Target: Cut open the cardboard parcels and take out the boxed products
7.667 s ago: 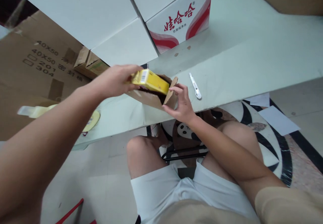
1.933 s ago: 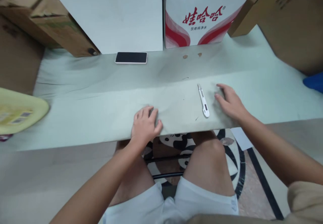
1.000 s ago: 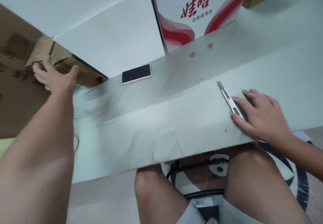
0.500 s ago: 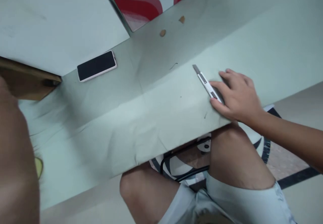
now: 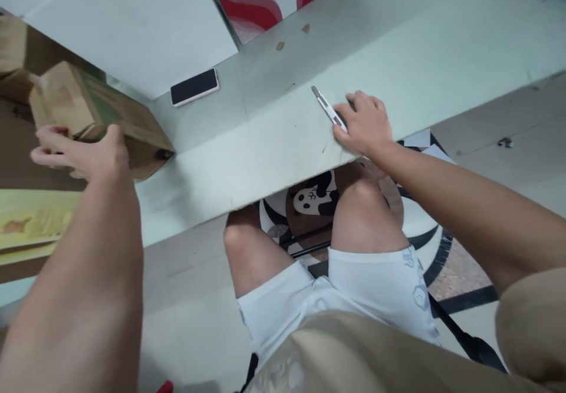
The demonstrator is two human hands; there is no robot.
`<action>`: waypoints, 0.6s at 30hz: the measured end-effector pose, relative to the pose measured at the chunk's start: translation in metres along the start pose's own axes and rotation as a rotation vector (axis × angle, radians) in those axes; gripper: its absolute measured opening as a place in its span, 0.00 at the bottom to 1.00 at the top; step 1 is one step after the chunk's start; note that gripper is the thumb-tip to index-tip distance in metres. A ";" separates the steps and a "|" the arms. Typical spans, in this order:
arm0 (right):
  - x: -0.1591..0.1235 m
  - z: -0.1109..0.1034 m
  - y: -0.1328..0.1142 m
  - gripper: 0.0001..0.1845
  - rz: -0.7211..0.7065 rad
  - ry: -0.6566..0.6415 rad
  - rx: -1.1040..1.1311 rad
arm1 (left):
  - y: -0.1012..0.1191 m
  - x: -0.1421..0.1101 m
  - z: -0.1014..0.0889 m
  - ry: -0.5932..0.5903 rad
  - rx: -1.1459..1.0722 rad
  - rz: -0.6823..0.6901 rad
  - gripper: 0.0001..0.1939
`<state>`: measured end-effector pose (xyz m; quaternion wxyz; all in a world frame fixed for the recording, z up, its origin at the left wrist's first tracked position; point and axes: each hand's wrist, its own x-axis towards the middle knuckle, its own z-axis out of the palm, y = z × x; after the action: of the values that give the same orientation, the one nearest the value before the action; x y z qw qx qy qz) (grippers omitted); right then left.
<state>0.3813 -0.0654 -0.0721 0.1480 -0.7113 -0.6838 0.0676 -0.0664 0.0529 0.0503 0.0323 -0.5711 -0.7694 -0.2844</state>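
Note:
My left hand (image 5: 91, 154) reaches across a brown cardboard box (image 5: 128, 121) at the left, its thumb and fingers spread around the near end and gripping it. On the light green tabletop, my right hand (image 5: 365, 124) rests with thumb and index finger on either side of the rear end of a white utility knife (image 5: 328, 108). The knife lies flat, its blade pointing away to the upper left. Part of its handle is hidden under the hand.
A phone (image 5: 194, 87) lies by a white panel (image 5: 132, 21). Two small brown scraps (image 5: 280, 45) sit near a red-and-white carton (image 5: 265, 3). Another cardboard box (image 5: 11, 51) and a yellow package (image 5: 35, 222) are at far left. The table's front edge runs above my knees.
The view has shifted toward the left, bringing my left hand into sight on the cardboard box, which shows more fully. My right hand keeps its place at the knife on the table.

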 end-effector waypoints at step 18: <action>-0.005 0.001 0.002 0.27 -0.007 0.017 -0.064 | -0.031 -0.180 -0.039 -0.096 -0.246 0.420 0.37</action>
<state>0.3826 -0.0700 -0.0739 0.1311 -0.7137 -0.6869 0.0392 -0.0423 -0.1262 0.0029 -0.0155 -0.7308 -0.5942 -0.3355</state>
